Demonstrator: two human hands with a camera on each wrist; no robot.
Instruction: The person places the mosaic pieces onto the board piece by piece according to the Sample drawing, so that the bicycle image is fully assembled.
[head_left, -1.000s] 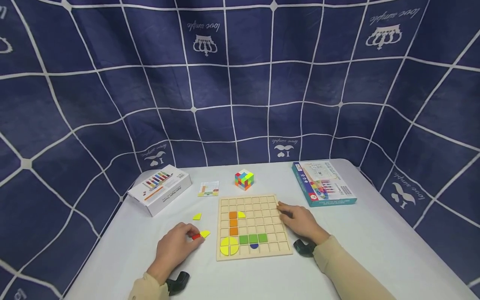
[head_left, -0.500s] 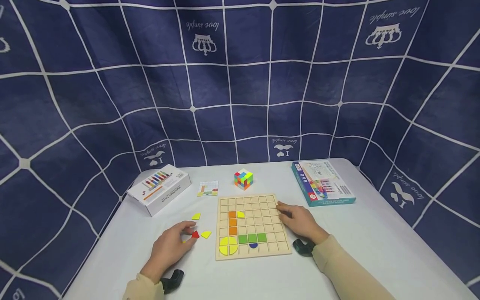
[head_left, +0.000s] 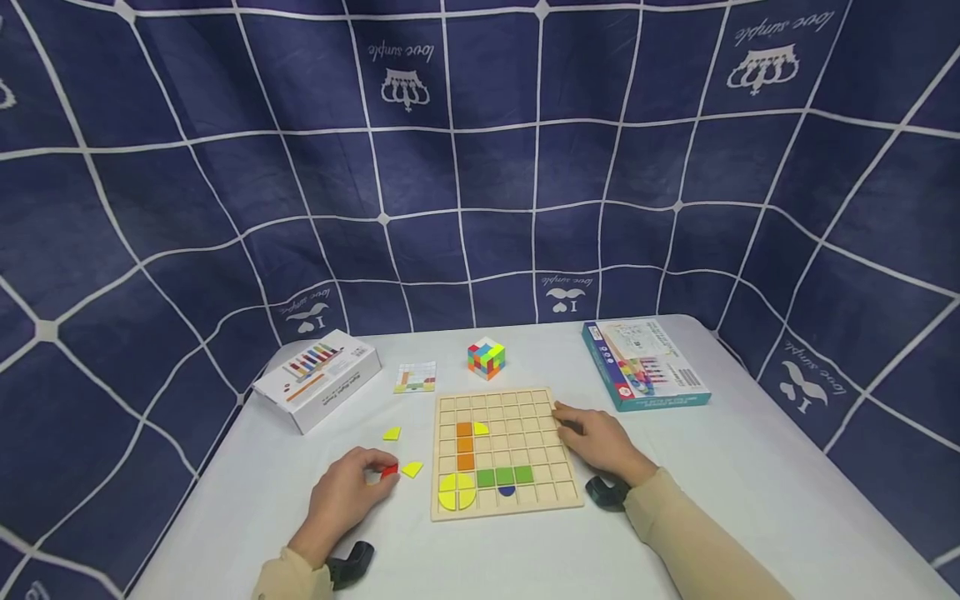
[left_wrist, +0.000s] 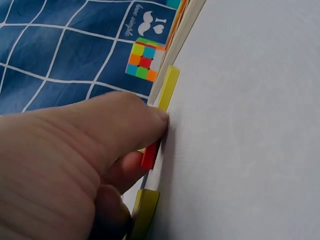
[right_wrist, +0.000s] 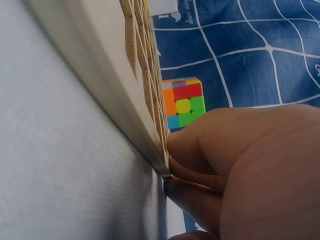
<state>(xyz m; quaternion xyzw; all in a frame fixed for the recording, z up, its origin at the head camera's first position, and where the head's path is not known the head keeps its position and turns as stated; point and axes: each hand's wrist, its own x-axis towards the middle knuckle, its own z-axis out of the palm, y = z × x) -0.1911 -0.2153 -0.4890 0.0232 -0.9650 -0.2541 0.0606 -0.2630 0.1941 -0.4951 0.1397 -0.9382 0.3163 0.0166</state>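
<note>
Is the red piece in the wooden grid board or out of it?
Out: the left hand pinches the red piece left of the wooden grid board, with a yellow quarter-circle piece between them.

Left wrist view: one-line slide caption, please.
Left hand pinching a red piece near yellow pieces, with a colourful cube in the background.

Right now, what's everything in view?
Grid board: one, pale, centre
Squares: three, orange, on board
Other squares: three, green, on board
Quarter-circles: five, yellow, on board
Semicircle: one, blue, on board
Loose quarter-circles: at least two, yellow, left of board
Red piece: one, red, left of board
Cube: one, multicoloured, behind board
Card: one, multicoloured, left of cube
Box: one, white, back left
Flat box: one, teal and white, back right
Table: one, white, beneath
Curtain: one, navy, behind
Sleeves: two, beige, forearms
Cameras: two, black, wrists
Left hand: one, pinching red piece
Right hand: one, at board
</note>
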